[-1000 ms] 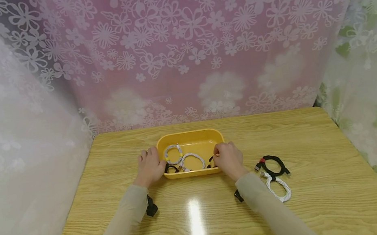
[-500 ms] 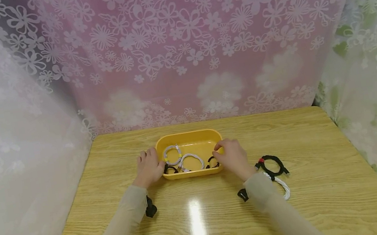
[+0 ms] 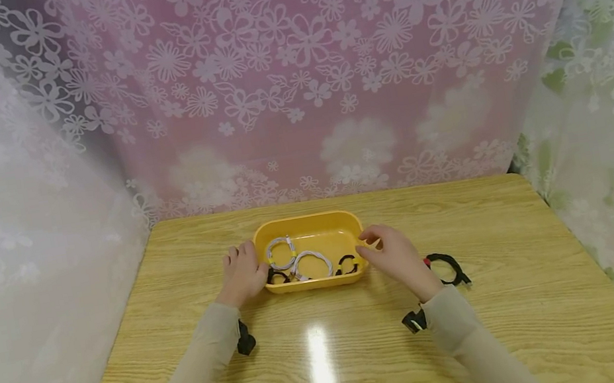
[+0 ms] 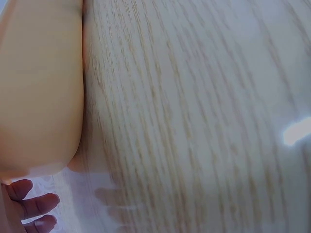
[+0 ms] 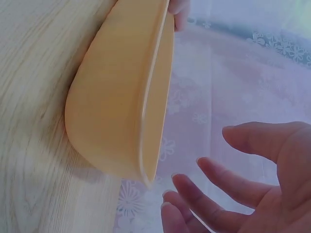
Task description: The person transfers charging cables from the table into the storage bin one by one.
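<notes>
A yellow plastic bin (image 3: 315, 283) stands on the table with several coiled cables inside. A grey-white coil (image 3: 269, 255) leans at the left, a white coil (image 3: 327, 260) lies mid-front, a small black coil (image 3: 279, 279) is in the front left corner, and a black cable (image 3: 346, 271) with a yellow tie lies at the right. My left hand (image 3: 243, 274) holds the bin's left end, its fingers (image 4: 41, 204) partly showing past the wall in the left wrist view. Just off the right end, my right hand (image 3: 396, 256) has relaxed, parted fingers and holds nothing.
On the wood-grain table (image 3: 520, 318), a coiled black cable (image 3: 450, 266) with a red tie lies right of my right hand, partly covered by it. Patterned cloth (image 3: 290, 87) hangs behind the table and along both sides.
My right hand has let go of the black cable in the bin's right end and drawn back over the rim to the right. Its arm now hides the white cable on the table.
</notes>
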`<state>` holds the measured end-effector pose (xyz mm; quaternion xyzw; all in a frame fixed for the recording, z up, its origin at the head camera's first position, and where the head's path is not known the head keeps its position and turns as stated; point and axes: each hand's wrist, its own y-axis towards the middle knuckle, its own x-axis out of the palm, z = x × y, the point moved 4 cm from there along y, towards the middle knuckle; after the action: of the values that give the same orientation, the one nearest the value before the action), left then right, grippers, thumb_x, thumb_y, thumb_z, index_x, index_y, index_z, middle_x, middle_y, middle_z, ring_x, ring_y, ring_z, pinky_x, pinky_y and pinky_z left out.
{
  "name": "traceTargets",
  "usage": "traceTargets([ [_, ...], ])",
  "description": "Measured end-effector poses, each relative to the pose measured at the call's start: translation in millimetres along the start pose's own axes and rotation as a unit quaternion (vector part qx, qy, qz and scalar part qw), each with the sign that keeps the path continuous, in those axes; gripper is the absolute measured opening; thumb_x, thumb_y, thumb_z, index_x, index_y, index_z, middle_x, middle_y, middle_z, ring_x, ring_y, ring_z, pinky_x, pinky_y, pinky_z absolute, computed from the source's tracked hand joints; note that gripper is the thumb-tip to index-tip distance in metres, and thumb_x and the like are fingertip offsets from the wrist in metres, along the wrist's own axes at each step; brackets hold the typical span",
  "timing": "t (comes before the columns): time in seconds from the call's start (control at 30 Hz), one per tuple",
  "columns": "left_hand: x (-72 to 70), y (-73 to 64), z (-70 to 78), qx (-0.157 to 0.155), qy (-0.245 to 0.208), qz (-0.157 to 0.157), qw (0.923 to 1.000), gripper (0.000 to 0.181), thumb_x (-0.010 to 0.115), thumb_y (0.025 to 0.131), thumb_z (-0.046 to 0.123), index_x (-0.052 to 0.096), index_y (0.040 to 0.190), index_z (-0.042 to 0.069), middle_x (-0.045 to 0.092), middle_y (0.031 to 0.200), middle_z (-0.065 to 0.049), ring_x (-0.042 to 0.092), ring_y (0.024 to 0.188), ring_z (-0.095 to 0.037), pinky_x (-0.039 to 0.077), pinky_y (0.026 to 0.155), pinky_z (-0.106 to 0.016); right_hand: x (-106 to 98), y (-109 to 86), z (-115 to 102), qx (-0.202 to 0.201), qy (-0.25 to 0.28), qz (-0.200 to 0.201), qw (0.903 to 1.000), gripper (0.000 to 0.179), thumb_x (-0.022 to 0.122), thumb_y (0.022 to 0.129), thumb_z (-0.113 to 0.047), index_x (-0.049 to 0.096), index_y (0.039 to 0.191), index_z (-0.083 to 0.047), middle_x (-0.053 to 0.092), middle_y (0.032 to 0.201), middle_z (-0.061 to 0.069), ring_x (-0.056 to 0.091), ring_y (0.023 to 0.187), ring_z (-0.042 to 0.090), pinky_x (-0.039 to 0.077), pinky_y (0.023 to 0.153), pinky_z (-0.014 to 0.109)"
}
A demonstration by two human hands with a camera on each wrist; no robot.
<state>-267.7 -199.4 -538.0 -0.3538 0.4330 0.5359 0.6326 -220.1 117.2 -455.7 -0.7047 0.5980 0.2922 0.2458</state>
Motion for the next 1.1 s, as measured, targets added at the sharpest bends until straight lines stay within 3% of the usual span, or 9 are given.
traceTargets([
  [0.17,0.2,-0.7,0.0,0.0,0.001,0.0,1.0,0.017,0.047,0.097,0.022,0.041,0.103,0.007,0.04,0.092,-0.012,0.032,0.088,-0.032,0.022,0.079,-0.045,-8,-7.9,2,-0.009,-0.008,0.015,0.9998,0.032,0.068,0.094,-0.029,0.067,0.118,-0.009,0.063,0.103,0.008,0.057,0.09,0.025,0.048,0.078,0.043],
  [0.37,-0.5,-1.1,0.3,0.003,-0.001,0.0,1.0,0.016,0.047,0.097,0.022,0.04,0.1,0.008,0.039,0.092,-0.011,0.031,0.087,-0.032,0.021,0.078,-0.045,-21,-19.0,12,-0.004,-0.019,0.03,0.9994,0.031,0.066,0.094,-0.03,0.067,0.119,-0.011,0.063,0.1,0.006,0.058,0.089,0.024,0.049,0.074,0.041],
  [0.73,-3.0,-1.2,-0.1,0.005,-0.011,0.004,0.9999,0.015,0.047,0.097,0.021,0.04,0.099,0.008,0.039,0.09,-0.011,0.031,0.088,-0.032,0.02,0.079,-0.044,-40,-35.9,46,0.016,-0.011,0.04,0.999,0.033,0.065,0.096,-0.027,0.065,0.12,-0.005,0.062,0.099,0.009,0.058,0.085,0.025,0.048,0.069,0.037],
  [1.1,-1.6,-1.1,0.4,0.007,-0.01,0.001,0.9999,0.014,0.048,0.096,0.02,0.039,0.098,0.008,0.038,0.09,-0.011,0.03,0.087,-0.031,0.019,0.078,-0.044,-50,-58.6,87,0.057,-0.04,0.04,0.9968,0.033,0.062,0.098,-0.027,0.064,0.118,-0.001,0.063,0.099,0.01,0.059,0.085,0.024,0.049,0.07,0.042],
])
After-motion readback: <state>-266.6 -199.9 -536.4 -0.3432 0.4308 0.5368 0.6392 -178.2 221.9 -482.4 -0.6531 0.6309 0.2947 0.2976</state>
